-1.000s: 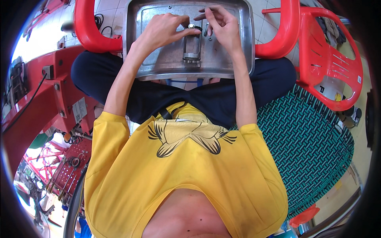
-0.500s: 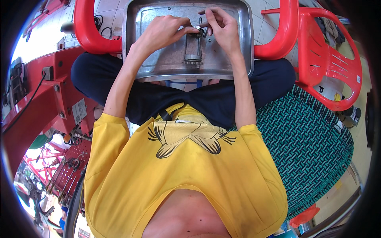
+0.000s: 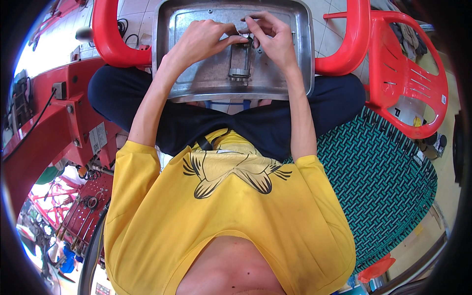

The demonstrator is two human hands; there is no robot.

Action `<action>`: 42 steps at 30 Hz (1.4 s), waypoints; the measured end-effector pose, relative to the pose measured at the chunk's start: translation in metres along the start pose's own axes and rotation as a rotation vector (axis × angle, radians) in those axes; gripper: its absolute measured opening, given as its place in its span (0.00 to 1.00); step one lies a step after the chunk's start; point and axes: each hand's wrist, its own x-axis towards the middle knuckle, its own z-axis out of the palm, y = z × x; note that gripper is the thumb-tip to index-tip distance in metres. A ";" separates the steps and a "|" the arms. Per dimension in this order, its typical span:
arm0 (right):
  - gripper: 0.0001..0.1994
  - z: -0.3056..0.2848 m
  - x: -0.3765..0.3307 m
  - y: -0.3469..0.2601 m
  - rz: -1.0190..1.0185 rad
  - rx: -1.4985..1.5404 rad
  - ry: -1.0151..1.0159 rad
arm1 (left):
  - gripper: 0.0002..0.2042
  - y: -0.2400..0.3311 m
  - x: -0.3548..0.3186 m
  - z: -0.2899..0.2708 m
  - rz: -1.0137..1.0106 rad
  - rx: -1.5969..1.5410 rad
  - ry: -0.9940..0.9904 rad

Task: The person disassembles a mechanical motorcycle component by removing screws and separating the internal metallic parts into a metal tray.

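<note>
Both the left hand [image 3: 204,42] and right hand [image 3: 275,39] pinch the far end of the small grey rectangular metal part [image 3: 240,61], its long axis running toward the person on the dented steel tray [image 3: 295,73].

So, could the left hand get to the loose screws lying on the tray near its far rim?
Probably yes. The left hand rests on the metal tray beside the small metal part, and bare tray lies between it and the screws; nothing blocks the way.

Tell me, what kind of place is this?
Probably a small repair workshop. A red machine frame with cables stands to the left, a red tool board hangs below it, and both hands work a small metal part in a tray.
</note>
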 end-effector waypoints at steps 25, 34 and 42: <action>0.13 -0.003 0.000 0.000 0.058 -0.013 0.008 | 0.17 0.002 0.001 0.000 -0.021 -0.056 0.034; 0.14 -0.011 0.000 -0.004 -0.124 -0.084 -0.050 | 0.11 -0.007 0.000 0.005 0.004 -0.057 0.050; 0.18 -0.009 -0.001 -0.005 -0.106 -0.099 -0.137 | 0.12 -0.015 -0.004 -0.003 0.047 -0.145 -0.022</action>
